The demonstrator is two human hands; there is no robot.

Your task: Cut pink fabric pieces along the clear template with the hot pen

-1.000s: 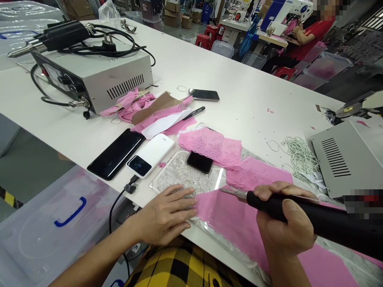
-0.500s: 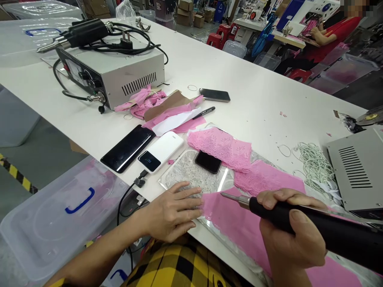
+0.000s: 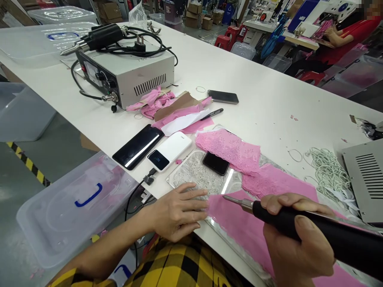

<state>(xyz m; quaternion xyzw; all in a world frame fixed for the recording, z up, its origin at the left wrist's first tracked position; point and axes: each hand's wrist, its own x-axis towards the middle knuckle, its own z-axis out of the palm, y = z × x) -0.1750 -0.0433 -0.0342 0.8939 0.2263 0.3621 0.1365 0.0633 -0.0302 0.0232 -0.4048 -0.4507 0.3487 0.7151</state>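
A black tool (image 3: 344, 241) with a thin metal tip is being gripped by the closed right hand (image 3: 296, 249), and its tip is being held at the pink cloth (image 3: 236, 223) near the front edge of the white table (image 3: 269, 99). The cloth's left end is being pressed down by the open, flat left hand (image 3: 176, 213), whose fingers are also being rested on the clear plate (image 3: 191, 171) underneath.

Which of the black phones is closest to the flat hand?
The small black phone on the clear plate, beside the pink lace, just beyond the left hand. The long black phone and the far phone lie farther off.
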